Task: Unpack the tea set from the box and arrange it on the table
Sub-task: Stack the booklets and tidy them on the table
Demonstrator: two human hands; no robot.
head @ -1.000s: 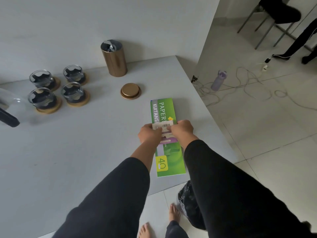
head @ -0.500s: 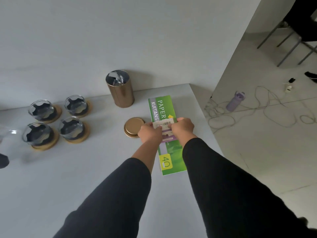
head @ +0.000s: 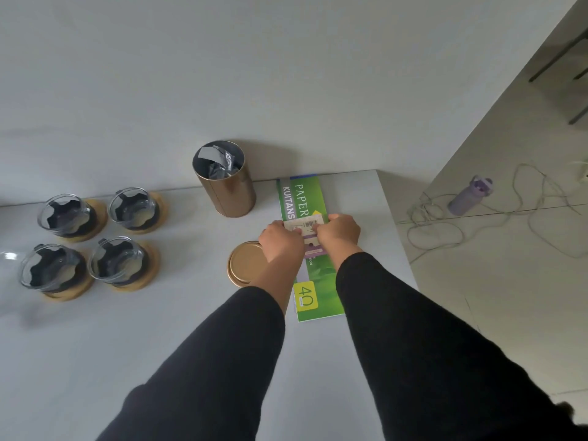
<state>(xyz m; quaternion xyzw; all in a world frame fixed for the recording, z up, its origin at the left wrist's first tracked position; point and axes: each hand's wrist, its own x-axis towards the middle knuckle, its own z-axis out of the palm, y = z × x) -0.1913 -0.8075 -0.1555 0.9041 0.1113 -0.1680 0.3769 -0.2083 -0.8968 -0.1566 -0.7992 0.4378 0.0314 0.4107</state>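
A green paper booklet point(head: 310, 291) lies on the grey table point(head: 159, 338), its far end close to the wall. My left hand point(head: 281, 241) and my right hand point(head: 339, 232) both pinch a small tag point(head: 306, 223) lying across the booklet. Left of the booklet stands an open copper tin point(head: 227, 189) with a crumpled silver bag inside. Its round copper lid point(head: 243, 264) lies flat beside my left wrist. Several glass cups point(head: 130, 206) with dark inserts sit on wooden coasters at the left.
A clear glass vessel point(head: 8, 262) shows partly at the left edge. The table's right edge runs just past the booklet. On the tiled floor lie a purple bottle point(head: 471, 195) and loose cables point(head: 445, 230).
Both hands have slid the booklet away from me across the table, from its near edge to beside the tin at the wall. Their grip on the tag is unchanged.
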